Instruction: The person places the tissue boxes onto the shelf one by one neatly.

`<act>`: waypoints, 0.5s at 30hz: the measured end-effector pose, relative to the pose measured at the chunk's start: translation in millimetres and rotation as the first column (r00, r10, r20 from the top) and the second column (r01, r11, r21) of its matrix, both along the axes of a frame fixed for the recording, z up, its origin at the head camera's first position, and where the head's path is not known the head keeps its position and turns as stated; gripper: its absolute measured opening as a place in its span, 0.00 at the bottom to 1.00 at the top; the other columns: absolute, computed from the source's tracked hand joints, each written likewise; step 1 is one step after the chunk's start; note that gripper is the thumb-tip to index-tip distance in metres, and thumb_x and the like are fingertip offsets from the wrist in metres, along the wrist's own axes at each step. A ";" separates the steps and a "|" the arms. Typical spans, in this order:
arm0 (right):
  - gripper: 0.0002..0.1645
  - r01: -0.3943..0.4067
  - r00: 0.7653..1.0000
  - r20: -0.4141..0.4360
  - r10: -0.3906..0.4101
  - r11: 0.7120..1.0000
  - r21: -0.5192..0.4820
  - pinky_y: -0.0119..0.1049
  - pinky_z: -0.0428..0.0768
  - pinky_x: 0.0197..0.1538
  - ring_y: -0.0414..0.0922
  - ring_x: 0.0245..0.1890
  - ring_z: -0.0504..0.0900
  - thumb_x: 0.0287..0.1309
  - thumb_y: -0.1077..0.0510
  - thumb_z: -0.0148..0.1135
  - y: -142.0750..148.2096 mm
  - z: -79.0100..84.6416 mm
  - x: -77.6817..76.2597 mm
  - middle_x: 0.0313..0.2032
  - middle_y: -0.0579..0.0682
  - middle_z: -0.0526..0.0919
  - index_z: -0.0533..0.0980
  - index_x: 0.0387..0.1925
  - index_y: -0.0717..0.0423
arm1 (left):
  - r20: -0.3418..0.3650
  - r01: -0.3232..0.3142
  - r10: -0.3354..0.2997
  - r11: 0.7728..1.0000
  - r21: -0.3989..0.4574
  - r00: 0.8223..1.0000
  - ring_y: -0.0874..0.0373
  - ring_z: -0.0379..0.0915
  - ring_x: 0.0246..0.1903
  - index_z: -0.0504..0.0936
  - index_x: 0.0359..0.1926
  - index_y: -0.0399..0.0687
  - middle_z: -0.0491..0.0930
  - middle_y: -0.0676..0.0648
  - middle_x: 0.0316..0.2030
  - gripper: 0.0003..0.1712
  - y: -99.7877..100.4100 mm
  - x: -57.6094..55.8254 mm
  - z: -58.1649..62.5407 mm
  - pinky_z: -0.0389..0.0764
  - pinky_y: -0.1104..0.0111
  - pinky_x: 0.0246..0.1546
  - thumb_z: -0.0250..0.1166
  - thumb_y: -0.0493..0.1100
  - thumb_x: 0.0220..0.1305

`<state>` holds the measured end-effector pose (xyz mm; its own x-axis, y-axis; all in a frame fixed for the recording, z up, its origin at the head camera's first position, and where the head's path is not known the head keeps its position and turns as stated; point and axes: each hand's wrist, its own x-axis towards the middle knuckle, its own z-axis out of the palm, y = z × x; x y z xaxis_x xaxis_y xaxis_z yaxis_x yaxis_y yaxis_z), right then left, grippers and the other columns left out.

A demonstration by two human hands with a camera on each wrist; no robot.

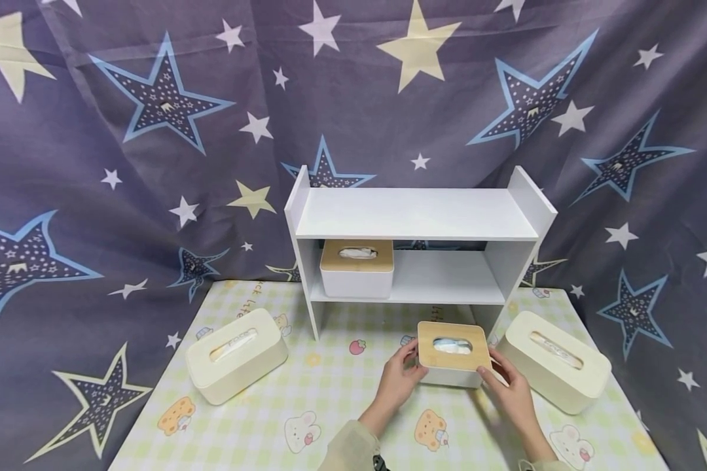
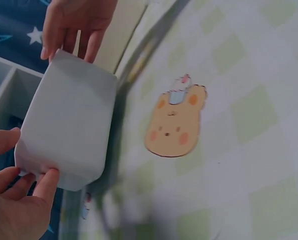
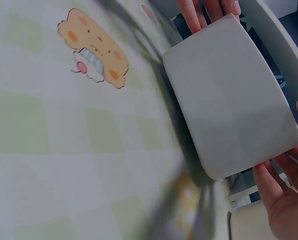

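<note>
At lower right of centre in the frame, the left hand (image 1: 397,381) and right hand (image 1: 511,392) grip opposite sides of a wood-topped tissue box (image 1: 455,362), 2 cream boxes (image 1: 238,363) lying at lower left and lower right, beyond which a white shelf (image 1: 415,212) at centre holds 1 matching box (image 1: 356,282) before a starry curtain (image 1: 353,98).

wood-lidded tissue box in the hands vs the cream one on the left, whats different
The wood-lidded tissue box has a tan top over white sides; the cream tissue box has a cream top and sides. The wood-lidded box looks stubbier, the cream box longer. The left hand and right hand hold the wood-lidded box; the cream box sits untouched. Both have slotted tops.
</note>
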<state>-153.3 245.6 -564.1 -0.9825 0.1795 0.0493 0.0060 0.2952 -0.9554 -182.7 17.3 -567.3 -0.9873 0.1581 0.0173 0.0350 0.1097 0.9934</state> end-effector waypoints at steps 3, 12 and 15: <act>0.33 0.006 1.000 -0.022 -0.006 1.000 0.009 0.06 0.73 0.50 0.13 0.47 0.68 0.66 0.61 0.62 0.3 6.1 1.6 0.67 0.62 0.71 0.65 0.69 0.68 | -0.015 0.008 -0.008 1.000 0.003 1.000 0.35 0.69 0.64 0.70 0.68 0.40 0.73 0.33 0.64 0.34 -1.4 1.5 8.1 0.80 0.55 0.62 0.66 0.30 0.61; 0.32 0.006 0.998 -0.061 -0.005 1.000 0.011 0.08 0.74 0.50 0.13 0.49 0.70 0.66 0.59 0.63 1.1 22.8 3.9 0.56 0.32 0.73 0.67 0.68 0.65 | -0.033 0.004 -0.004 1.000 0.016 0.999 0.42 0.72 0.64 0.72 0.68 0.42 0.75 0.37 0.63 0.33 -6.5 3.8 24.4 0.83 0.68 0.59 0.67 0.31 0.61; 0.32 -0.001 0.996 -0.086 0.003 1.000 0.014 0.08 0.75 0.50 0.13 0.49 0.70 0.67 0.60 0.62 0.0 31.4 6.5 0.56 0.28 0.73 0.67 0.68 0.66 | -0.064 0.007 -0.005 0.999 0.032 0.998 0.41 0.72 0.63 0.72 0.68 0.41 0.75 0.37 0.63 0.33 -9.0 5.0 30.9 0.83 0.68 0.58 0.67 0.30 0.60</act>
